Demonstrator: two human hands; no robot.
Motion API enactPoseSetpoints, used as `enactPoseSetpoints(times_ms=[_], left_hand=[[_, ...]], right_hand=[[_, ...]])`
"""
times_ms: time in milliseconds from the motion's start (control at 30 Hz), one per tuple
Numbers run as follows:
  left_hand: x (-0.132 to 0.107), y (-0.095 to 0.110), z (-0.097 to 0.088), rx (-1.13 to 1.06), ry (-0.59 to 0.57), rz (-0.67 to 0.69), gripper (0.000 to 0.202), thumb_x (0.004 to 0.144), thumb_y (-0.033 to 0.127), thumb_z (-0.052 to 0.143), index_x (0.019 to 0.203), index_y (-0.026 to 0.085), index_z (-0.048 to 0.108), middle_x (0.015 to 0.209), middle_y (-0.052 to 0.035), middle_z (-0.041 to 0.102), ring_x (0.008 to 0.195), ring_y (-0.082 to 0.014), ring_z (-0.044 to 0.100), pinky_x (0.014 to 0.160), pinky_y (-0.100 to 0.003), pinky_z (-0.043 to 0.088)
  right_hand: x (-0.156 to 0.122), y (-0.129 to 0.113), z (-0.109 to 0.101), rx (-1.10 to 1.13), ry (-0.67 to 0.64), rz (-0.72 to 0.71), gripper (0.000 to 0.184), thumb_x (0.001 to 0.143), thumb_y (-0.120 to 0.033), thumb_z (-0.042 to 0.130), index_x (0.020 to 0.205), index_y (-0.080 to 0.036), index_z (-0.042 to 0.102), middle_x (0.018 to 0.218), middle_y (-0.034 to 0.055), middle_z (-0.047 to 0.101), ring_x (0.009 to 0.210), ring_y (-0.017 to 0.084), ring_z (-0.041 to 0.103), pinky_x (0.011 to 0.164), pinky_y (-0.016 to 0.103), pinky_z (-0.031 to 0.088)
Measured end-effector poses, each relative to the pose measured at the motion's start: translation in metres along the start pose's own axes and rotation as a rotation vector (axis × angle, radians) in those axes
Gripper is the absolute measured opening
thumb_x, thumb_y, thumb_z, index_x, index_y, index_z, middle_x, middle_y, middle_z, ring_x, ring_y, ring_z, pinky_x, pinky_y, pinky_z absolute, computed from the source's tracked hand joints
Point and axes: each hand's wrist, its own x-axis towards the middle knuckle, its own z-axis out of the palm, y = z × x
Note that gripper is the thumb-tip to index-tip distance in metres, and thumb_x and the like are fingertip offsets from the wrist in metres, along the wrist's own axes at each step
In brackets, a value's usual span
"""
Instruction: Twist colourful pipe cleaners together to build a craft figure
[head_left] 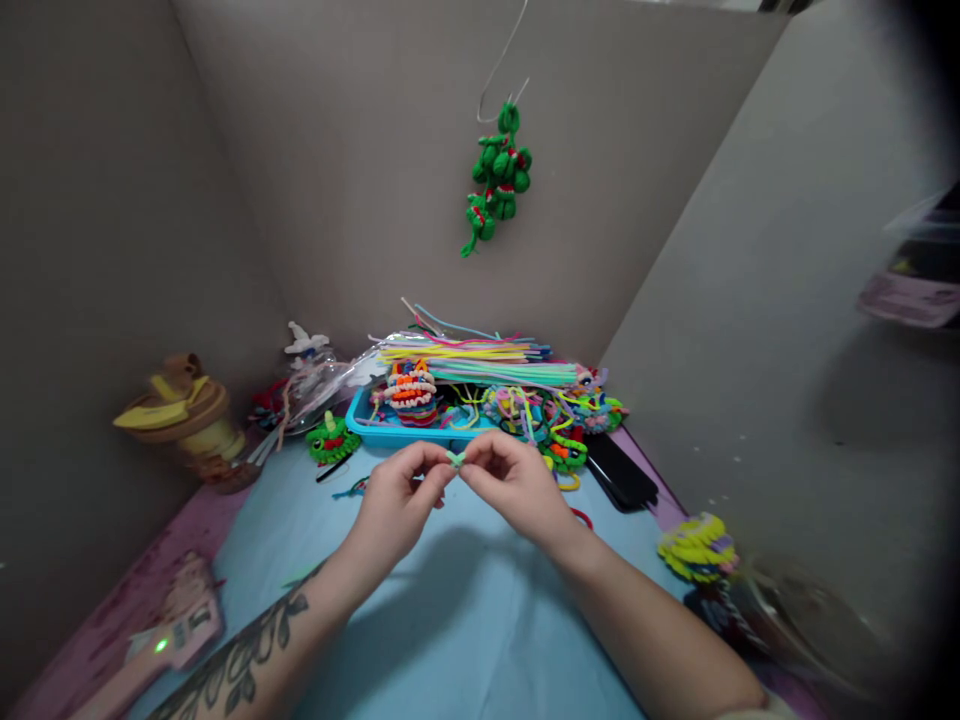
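My left hand [401,492] and my right hand [519,487] meet over the front of the blue tray. Between their pinched thumbs and fingertips is a short, bent piece of mint-green pipe cleaner [456,459]. Each hand grips one side of it, and most of the piece is hidden by the fingers. Just behind them, the blue tray [409,437] holds colourful pipe-cleaner pieces and an orange, white and red striped figure [411,392]. Bundled pipe cleaners [480,360] lie across its back.
A green fuzzy figure [331,439] sits left of the tray; a black phone [621,473] lies to the right. Nearer are a pink glue gun [176,630] with a lit green light and a yellow fuzzy bundle [699,548]. Green figures [501,170] hang from a wire.
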Motion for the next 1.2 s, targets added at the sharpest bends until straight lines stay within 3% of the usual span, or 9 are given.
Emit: enactPoseSetpoints(times_ms=[333, 533, 667, 900, 1033, 1200], left_hand=[[0.0, 0.005, -0.001, -0.002, -0.023, 0.021, 0.018, 0.081, 0.031, 0.055, 0.073, 0.015, 0.058, 0.063, 0.002, 0.055, 0.052, -0.0083, 0.05, 0.048, -0.019, 0.04], [0.0, 0.007, -0.001, -0.133, -0.057, -0.065, 0.021, 0.08, 0.033, 0.056, 0.071, 0.015, 0.058, 0.055, 0.0029, 0.054, 0.05, -0.0085, 0.05, 0.049, -0.019, 0.04], [0.001, 0.002, 0.0, -0.315, -0.077, -0.177, 0.024, 0.079, 0.034, 0.058, 0.066, 0.015, 0.055, 0.05, 0.0038, 0.052, 0.043, -0.0071, 0.045, 0.043, -0.019, 0.036], [0.002, 0.001, 0.002, -0.568, -0.148, -0.253, 0.029, 0.074, 0.039, 0.066, 0.063, 0.014, 0.055, 0.054, 0.0021, 0.053, 0.047, -0.0061, 0.044, 0.043, -0.017, 0.034], [0.002, 0.001, 0.003, -0.559, -0.125, -0.272, 0.028, 0.072, 0.038, 0.068, 0.064, 0.014, 0.055, 0.054, 0.0025, 0.052, 0.047, -0.0056, 0.041, 0.042, -0.017, 0.032], [0.004, 0.001, 0.0, -0.401, -0.113, -0.204, 0.02, 0.073, 0.032, 0.066, 0.07, 0.014, 0.058, 0.054, 0.0034, 0.051, 0.049, -0.0069, 0.043, 0.046, -0.018, 0.035]], right_hand=[[-0.002, -0.002, 0.001, 0.007, 0.001, -0.018, 0.007, 0.074, -0.018, 0.058, 0.08, -0.016, 0.059, 0.06, -0.0037, 0.051, 0.054, 0.009, 0.047, 0.05, 0.02, 0.037], [-0.007, 0.0, 0.001, -0.214, 0.091, -0.311, 0.012, 0.077, -0.009, 0.055, 0.076, -0.018, 0.063, 0.065, -0.0012, 0.055, 0.063, 0.011, 0.051, 0.059, 0.023, 0.04], [-0.009, 0.005, 0.001, -0.331, 0.11, -0.56, 0.019, 0.082, -0.008, 0.051, 0.087, -0.019, 0.066, 0.069, 0.0008, 0.055, 0.064, 0.012, 0.051, 0.059, 0.024, 0.041], [-0.009, 0.015, 0.001, -0.55, 0.157, -0.695, 0.025, 0.086, -0.011, 0.048, 0.102, -0.02, 0.066, 0.067, 0.002, 0.052, 0.063, 0.013, 0.052, 0.058, 0.026, 0.044], [-0.009, 0.013, 0.003, -0.528, 0.168, -0.669, 0.024, 0.085, -0.011, 0.048, 0.098, -0.02, 0.065, 0.07, 0.0032, 0.056, 0.067, 0.014, 0.054, 0.061, 0.027, 0.044], [-0.006, 0.002, 0.002, -0.294, 0.104, -0.456, 0.019, 0.083, -0.01, 0.049, 0.087, -0.02, 0.064, 0.075, 0.002, 0.061, 0.072, 0.014, 0.055, 0.067, 0.027, 0.044]])
